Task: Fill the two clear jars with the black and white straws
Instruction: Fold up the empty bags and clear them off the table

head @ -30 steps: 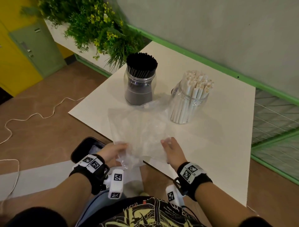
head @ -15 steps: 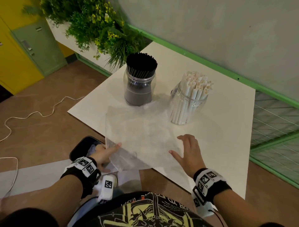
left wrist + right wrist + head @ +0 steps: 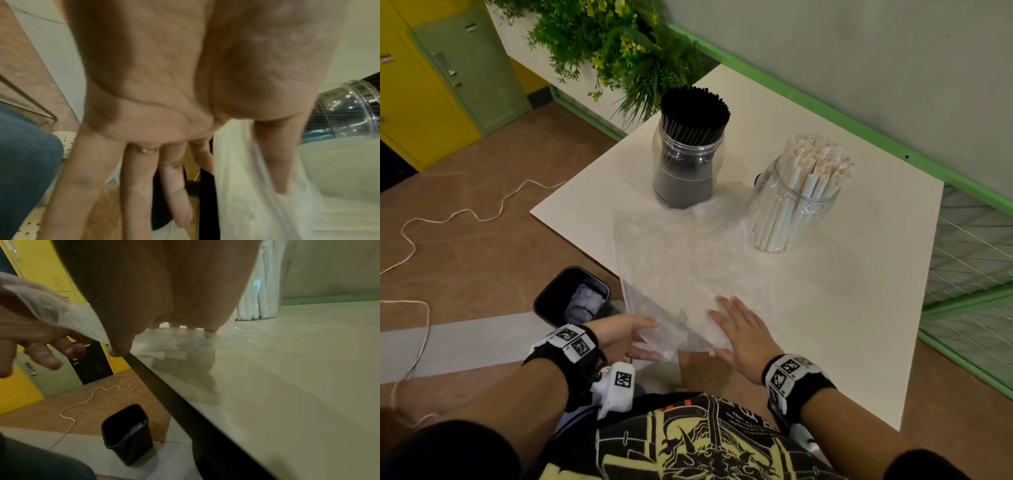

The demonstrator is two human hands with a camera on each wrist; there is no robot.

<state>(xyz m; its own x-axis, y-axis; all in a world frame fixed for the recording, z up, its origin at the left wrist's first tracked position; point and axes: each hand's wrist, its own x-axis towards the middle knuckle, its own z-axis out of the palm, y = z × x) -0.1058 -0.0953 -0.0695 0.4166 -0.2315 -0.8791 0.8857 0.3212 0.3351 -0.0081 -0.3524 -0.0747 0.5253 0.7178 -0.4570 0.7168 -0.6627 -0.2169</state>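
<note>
Clear jars (image 3: 688, 171), two; hands (image 3: 743, 332), two

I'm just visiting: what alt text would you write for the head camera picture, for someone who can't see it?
Two hands flatten an empty clear plastic bag at a white table's near edge: right hand flat, left hand holding the corner. Behind stand a jar of black straws and a jar of white straws.

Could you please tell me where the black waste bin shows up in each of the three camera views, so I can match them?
Head: the waste bin stands on the floor at lower left, beside the table's near corner, just beyond the left hand.
Left wrist: not clearly in it; the hand fills the picture.
Right wrist: the bin is at bottom centre, below the table edge.
Shared landmark: the white cord on the brown floor.
</note>
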